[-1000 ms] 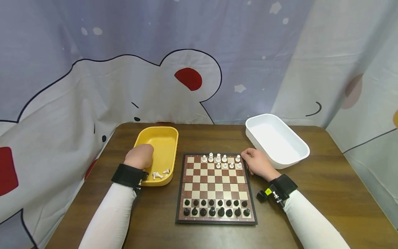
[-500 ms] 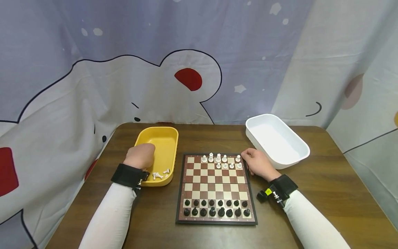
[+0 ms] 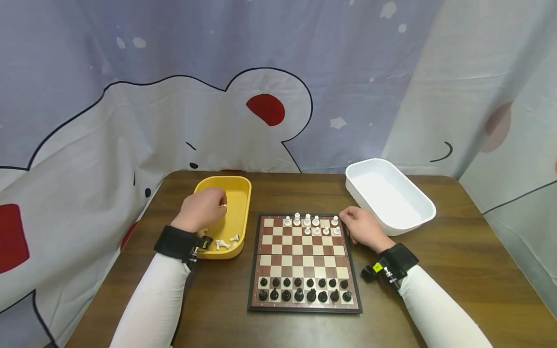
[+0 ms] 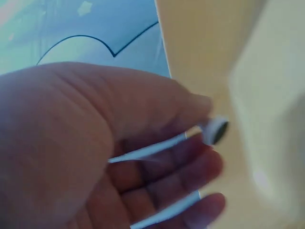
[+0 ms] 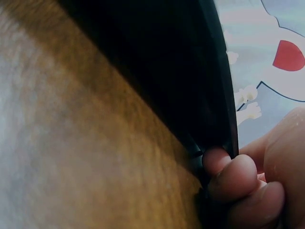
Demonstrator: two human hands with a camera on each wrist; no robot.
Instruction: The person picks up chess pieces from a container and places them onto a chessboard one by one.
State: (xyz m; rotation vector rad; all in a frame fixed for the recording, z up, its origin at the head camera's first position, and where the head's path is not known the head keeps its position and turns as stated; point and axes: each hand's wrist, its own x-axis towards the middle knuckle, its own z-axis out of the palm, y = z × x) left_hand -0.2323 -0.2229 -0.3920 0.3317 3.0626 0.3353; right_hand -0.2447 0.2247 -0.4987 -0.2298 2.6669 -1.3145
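My left hand (image 3: pixel 201 209) is over the yellow tray (image 3: pixel 248 193). Between its thumb and fingers it pinches a small white chess piece (image 4: pixel 217 130), whose dark underside shows in the left wrist view. The piece's kind is hidden by the fingers. My right hand (image 3: pixel 364 227) holds the far right corner of the chessboard (image 3: pixel 300 249), fingers (image 5: pixel 237 177) curled against its dark side. White pieces (image 3: pixel 307 220) stand in the board's two far rows, with gaps towards the left. Black pieces (image 3: pixel 299 294) fill the two near rows.
A few white pieces (image 3: pixel 223 244) lie loose in the near end of the yellow tray. At the back right, a white tray (image 3: pixel 390 195) stands on the wooden table (image 3: pixel 470 251), close to my right hand. A patterned curtain (image 3: pixel 209 125) hangs behind the table.
My left hand has risen and shifted right and away within the yellow tray, and a bit of white now shows at its fingertips. The right hand stays at the board's corner.
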